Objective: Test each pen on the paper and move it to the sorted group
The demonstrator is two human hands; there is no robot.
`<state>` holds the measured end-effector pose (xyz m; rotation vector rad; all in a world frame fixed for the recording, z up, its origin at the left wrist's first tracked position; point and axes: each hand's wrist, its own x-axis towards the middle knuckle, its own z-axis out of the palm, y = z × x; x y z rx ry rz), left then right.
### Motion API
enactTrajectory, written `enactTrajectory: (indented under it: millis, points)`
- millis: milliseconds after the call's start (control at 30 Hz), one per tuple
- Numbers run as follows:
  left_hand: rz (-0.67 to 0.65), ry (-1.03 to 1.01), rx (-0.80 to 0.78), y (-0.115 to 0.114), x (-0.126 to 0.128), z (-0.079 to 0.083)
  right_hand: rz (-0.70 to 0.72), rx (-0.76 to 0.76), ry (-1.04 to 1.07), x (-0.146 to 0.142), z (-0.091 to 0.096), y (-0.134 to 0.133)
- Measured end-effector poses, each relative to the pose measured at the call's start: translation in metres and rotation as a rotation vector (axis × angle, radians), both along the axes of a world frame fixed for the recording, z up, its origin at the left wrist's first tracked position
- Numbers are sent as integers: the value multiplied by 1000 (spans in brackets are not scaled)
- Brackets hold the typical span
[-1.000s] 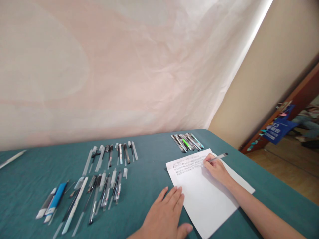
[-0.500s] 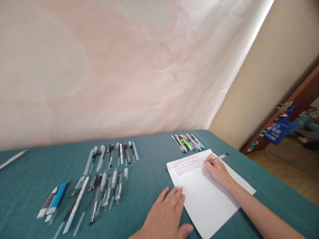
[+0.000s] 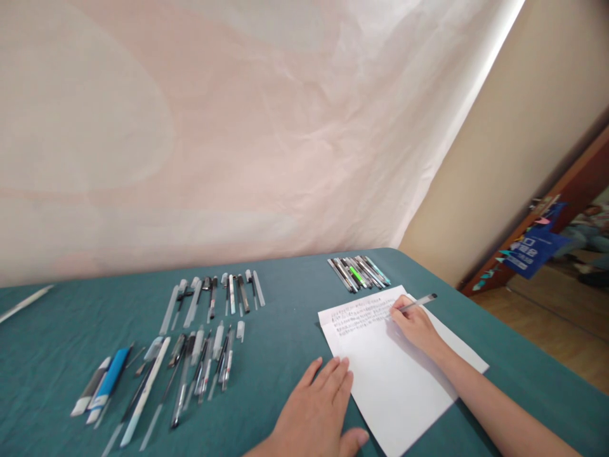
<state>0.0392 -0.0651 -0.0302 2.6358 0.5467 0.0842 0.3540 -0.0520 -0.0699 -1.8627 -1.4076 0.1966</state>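
Note:
A white sheet of paper [image 3: 394,393] lies at a slant on the green-covered table, with several lines of small handwriting near its top. My right hand [image 3: 413,324] rests on the upper part of the sheet, its fingers closed round a pen [image 3: 419,303] with a clear barrel and dark end. The pen's tip is hidden by the fingers, beside the end of the written lines. My left hand [image 3: 316,406] lies flat, palm down, at the sheet's left edge, fingers spread and holding nothing.
Beyond the sheet lies a row of pens [image 3: 356,273], one bright green. Pen parts, caps and refills [image 3: 204,362] spread in two rows on the left, near a blue-sleeved piece [image 3: 109,384]. A pale curtain [image 3: 238,127] hangs behind the table [image 3: 280,330]. A person sits beyond the doorway.
Almost nothing differs. My right hand and the pen have shifted very slightly at the written lines; my left hand and the paper stay in place.

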Motion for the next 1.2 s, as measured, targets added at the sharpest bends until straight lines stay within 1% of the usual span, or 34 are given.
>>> enactTrajectory:
  millis: [233, 400, 500, 533, 600, 667, 733, 767, 833, 900, 967, 1067, 1133, 1200]
  points:
    - [-2, 10, 0, 0, 1, 3, -35, 50, 90, -1, -1, -2]
    - [18, -19, 53, -2, -2, 6, -16, 67, 159, -5, 2, -5]
    - [117, -31, 141, 4, -7, 14, 3, 72, 94, -10, 7, -8]
    - [168, -6, 172, 9, -9, 18, 27, 75, 71, -13, 9, -9]
    - [265, 107, 222, 23, -16, 28, 92, 65, 65, -22, 14, -10]
    - [437, 200, 293, 40, -27, 41, 162, 18, 93, -36, 20, -10]
    - [608, 251, 342, 57, -41, 52, 244, -60, 121, -57, 27, -9]
    - [680, 274, 350, 65, -48, 56, 294, -101, 129, -69, 31, -8]
    - [781, 294, 345, 79, -61, 61, 390, -172, 146, -95, 40, -7]
    - [838, 302, 309, 90, -72, 60, 478, -200, 188, -122, 49, -6]
    - [857, 304, 293, 96, -78, 55, 578, -203, 229, -147, 57, -5]
    - [862, 299, 298, 97, -80, 48, 692, -184, 272, -176, 60, -1]
    - [864, 281, 295, 95, -79, 45, 705, -161, 300, -189, 54, 2]
    - [870, 237, 293, 94, -78, 42, 646, -106, 324, -197, 44, 5]
